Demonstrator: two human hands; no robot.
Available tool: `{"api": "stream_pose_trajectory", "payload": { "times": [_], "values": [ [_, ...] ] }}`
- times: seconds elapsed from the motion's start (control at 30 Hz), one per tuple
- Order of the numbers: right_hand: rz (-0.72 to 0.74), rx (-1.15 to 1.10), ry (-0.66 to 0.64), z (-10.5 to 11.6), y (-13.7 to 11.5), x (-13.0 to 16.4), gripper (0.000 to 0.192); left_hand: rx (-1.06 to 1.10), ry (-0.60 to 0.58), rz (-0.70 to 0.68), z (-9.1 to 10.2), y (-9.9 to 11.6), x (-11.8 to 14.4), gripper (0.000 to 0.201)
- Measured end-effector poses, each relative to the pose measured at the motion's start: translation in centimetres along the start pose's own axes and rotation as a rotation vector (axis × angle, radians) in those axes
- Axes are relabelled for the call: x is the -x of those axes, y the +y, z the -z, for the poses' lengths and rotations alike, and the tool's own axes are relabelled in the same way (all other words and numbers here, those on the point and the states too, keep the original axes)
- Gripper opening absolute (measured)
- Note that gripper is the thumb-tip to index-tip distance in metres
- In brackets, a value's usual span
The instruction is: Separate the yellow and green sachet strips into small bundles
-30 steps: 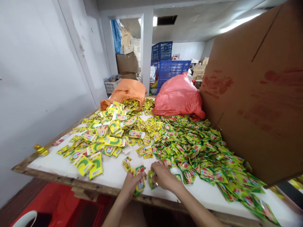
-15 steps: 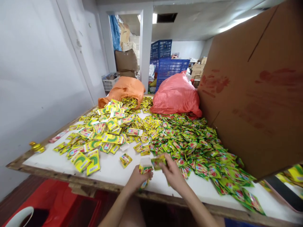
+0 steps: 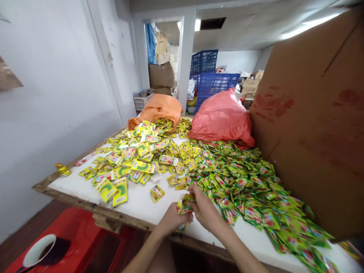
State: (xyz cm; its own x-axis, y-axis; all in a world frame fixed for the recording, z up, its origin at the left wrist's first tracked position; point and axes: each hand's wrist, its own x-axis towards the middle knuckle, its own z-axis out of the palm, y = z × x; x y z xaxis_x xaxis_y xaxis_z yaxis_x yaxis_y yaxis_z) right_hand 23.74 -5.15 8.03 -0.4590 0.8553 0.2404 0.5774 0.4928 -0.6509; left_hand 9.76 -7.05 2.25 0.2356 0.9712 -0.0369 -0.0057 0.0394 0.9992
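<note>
Checker: What is held, and where?

Me: My left hand [image 3: 174, 219] grasps a small box [image 3: 180, 207] close to the near edge of the table [image 3: 142, 207]; my right hand [image 3: 203, 209] pinches a packet [image 3: 188, 198] at the upper end of that box; neither hand is free.

Checker: Which step is in hand?

Me: I judge it to be fitting the packet to the mouth of the box; whether it is partly inside I cannot tell, as my grip hides much of both.

Checker: What lies about?

Me: One loose packet [image 3: 157, 193] lies apart, to the left; a heap of green packets [image 3: 241, 185] spreads on the right; more boxes [image 3: 120, 192] lie on the left, well apart from my hands.

Checker: What does the next move call for?

Me: In my judgement, a steady left grip without crushing the card; a straight push from the right, packet lined up with the mouth; the risk is a corner catching on the rim, or the thin wrapper folding.
</note>
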Motion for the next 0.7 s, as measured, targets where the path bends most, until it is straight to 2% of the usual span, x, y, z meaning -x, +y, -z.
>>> {"api": "stream_pose_trajectory", "payload": {
  "times": [0.07, 0.27, 0.37, 0.47, 0.6, 0.7],
  "values": [
    [-0.038, -0.030, 0.052, -0.3, 0.1, -0.1, 0.026, 0.010, -0.018, 0.012, 0.0, 0.1, 0.1, 0.009],
    [0.102, 0.087, 0.131, 0.6, 0.1, 0.5, 0.008, 0.052, 0.026, 0.002, -0.5, 0.6, -0.1, 0.026],
    [0.079, 0.099, 0.135, 1.4, 0.6, 1.0, 0.009, 0.075, -0.025, 0.018, -1.1, 0.8, -0.5, 0.025],
    [0.016, 0.156, 0.183, 1.2, 0.9, 1.6, 0.007, 0.121, -0.089, -0.003, -1.6, 0.8, -0.7, 0.022],
    [0.016, 0.175, 0.121, 0.0, 0.6, 2.5, 0.014, 0.157, -0.117, -0.028, -1.8, 0.9, -0.6, 0.022],
    [0.013, 0.054, 0.076, -0.6, 0.7, 3.1, 0.013, 0.165, -0.079, -0.081, -1.5, 1.1, -0.2, 0.035]
  ]
}}
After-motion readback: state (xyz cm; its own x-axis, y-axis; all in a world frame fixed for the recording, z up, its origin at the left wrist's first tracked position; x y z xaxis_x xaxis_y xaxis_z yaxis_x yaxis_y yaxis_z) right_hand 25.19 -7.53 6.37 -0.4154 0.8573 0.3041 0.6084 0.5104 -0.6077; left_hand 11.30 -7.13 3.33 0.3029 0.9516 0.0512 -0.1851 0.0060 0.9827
